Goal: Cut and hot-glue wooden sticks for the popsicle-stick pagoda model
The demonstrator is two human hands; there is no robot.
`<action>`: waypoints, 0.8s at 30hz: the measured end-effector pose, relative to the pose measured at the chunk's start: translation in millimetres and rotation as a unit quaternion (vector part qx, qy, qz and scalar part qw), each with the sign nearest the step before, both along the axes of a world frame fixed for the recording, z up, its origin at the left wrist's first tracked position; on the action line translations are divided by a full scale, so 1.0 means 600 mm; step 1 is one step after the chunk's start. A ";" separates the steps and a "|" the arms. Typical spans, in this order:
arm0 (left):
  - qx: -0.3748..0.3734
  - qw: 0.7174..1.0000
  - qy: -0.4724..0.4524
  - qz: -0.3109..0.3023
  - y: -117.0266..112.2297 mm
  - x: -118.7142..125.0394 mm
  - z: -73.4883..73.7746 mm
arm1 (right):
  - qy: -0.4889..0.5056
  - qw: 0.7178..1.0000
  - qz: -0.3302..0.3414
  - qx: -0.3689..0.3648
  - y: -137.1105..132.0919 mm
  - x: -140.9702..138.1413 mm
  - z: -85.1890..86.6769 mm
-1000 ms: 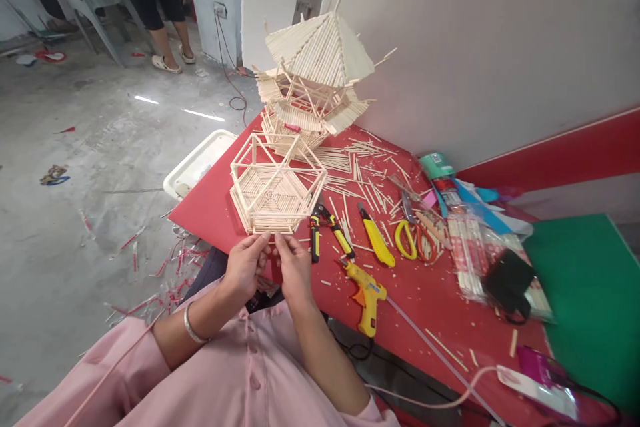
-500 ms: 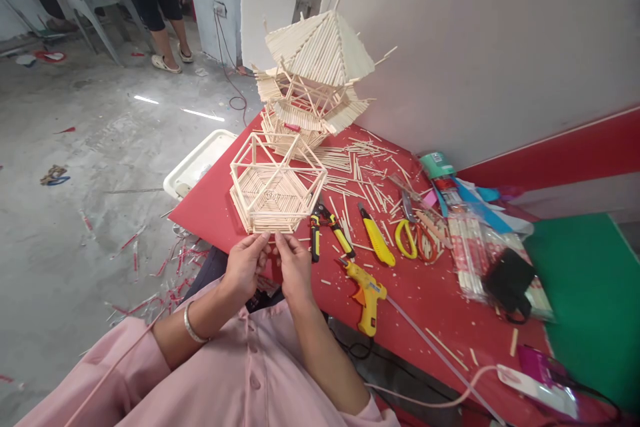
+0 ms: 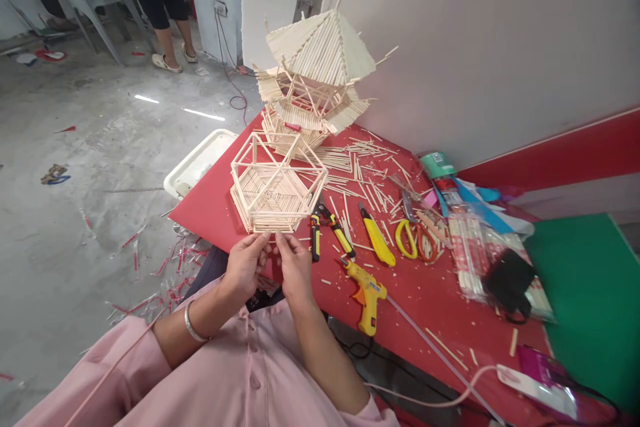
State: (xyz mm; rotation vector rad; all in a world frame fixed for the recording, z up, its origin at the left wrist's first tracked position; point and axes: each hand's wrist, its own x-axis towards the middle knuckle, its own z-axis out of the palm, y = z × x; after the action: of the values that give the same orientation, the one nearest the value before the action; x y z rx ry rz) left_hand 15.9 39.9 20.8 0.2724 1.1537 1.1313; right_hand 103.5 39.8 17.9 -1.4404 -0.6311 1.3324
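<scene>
My left hand (image 3: 246, 264) and my right hand (image 3: 294, 263) are close together at the table's near edge, thumbs and fingers pinched. Between their fingertips runs a thin wooden stick (image 3: 273, 233), at or just in front of the near side of a hexagonal stick frame (image 3: 280, 177). I cannot tell whether the stick touches the frame. This frame has a woven-looking stick floor and open upright sides. Behind it stands a pagoda-like stick model (image 3: 320, 57) with tiered roofs. The fingers' undersides are hidden.
On the red table (image 3: 395, 300) lie pliers (image 3: 333, 230), a yellow cutter knife (image 3: 377, 237), scissors (image 3: 406, 237) and a yellow glue gun (image 3: 369, 293) with its cable. Loose sticks (image 3: 367, 167) are scattered behind. Bagged sticks (image 3: 473, 253) lie right. Another person's legs (image 3: 170, 27) show far back.
</scene>
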 end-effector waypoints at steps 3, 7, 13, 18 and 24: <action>-0.003 1.000 0.000 0.002 0.000 0.000 0.002 | 0.004 1.000 -0.003 -0.001 0.000 -0.002 0.006; -0.005 1.000 0.002 0.000 0.000 0.001 0.005 | 0.004 1.000 -0.003 0.000 0.001 -0.002 0.009; -0.004 1.000 0.003 -0.001 0.001 0.000 0.006 | -0.003 1.000 -0.001 -0.002 0.001 -0.001 0.009; -0.001 1.000 0.002 0.003 0.001 0.001 0.000 | 0.012 1.000 0.000 0.003 0.001 -0.002 0.007; -0.002 1.000 0.000 0.000 0.001 0.001 0.004 | 0.007 1.000 -0.004 0.004 0.000 -0.001 0.002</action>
State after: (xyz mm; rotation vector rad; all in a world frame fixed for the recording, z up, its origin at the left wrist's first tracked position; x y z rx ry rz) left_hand 16.7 40.4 23.4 0.2704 1.1561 1.1287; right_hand 103.1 39.8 19.0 -1.4244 -0.6195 1.3322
